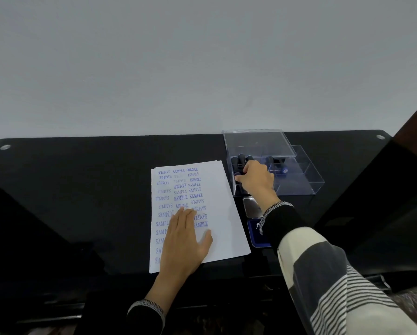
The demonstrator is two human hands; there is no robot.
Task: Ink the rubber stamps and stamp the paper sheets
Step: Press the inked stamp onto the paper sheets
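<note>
While the left hand [184,234] lies flat on the paper sheets [217,189], fingers straight and spread with the thumb out to the side, the right hand [255,177] is inside the clear plastic box [297,180], fingers curled down around a dark-handled rubber stamp [237,176]; the grip itself is mostly hidden behind the knuckles, so I can't tell exactly how it's pinched. Sheets are a thin white stack, slightly fanned at the near edge, lying mid-table on the black glossy table [81,189], just left of the box. Top sheet carries three rough columns of blue-purple imprints: mostly "SAMPLE", plus "FRAGILE", "AMENDED" twice and "AIR MAIL". Ink density varies, some crisp and dark, some faint; several in the left column read mirrored or upside down. Right third of the sheet is unprinted white. Left palm covers the lower part of the left and middle columns. Box is transparent, with dividers; its clear lid [258,143] sits at the far side over the back compartments. More stamps [278,164] with dark handles lie in the far compartments, one showing a blue end. Ink pad [255,234] with blue tray sits on the table near the sheet's right edge, partly hidden under the right sleeve [282,221]; its shiny metal lid [251,206] lies between pad and box. Both sleeves are black with a silvery cuff trim; a striped grey-and-white cloth drapes the right forearm.
</note>
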